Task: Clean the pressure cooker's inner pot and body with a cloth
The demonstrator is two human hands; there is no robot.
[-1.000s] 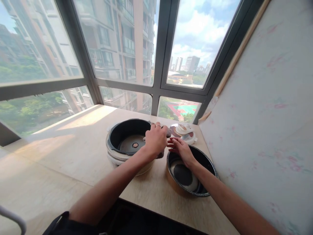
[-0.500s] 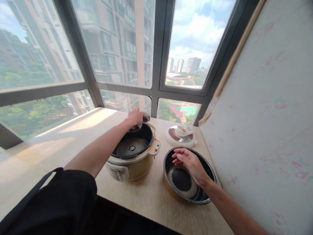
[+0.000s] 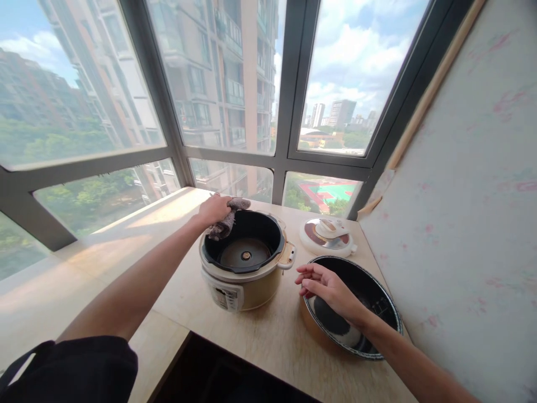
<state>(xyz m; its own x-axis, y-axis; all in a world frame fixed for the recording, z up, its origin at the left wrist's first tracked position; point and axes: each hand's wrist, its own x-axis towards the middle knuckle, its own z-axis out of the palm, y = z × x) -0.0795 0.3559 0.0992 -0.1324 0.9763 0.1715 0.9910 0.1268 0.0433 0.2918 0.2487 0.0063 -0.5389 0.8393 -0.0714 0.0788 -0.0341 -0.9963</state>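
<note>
A bunched grey-brown cloth (image 3: 223,225) is in the grip of my left hand (image 3: 215,209), at the left back rim of the pressure cooker body (image 3: 260,288). The cooker's dark inside and round centre piece show, as its top is off. My right hand (image 3: 328,288) hovers above the left side of the black inner pot (image 3: 375,285), fingers loosely curled and apart, holding nothing. The pot rests on the counter to the right of the cooker. Behind it lies the white and brown cooker lid (image 3: 327,236), handle upward.
The pale counter (image 3: 268,352) ends at a dark opening (image 3: 226,375) in front. Framed windows (image 3: 235,179) rise behind it. A flowered wall (image 3: 465,224) stands close on the right, with a peeling strip (image 3: 371,206) near the window corner.
My left hand has moved the cloth leftward along the cooker's rim, from the back to the left back. My right hand stays over the pot, nearer its left edge. The view has shifted.
</note>
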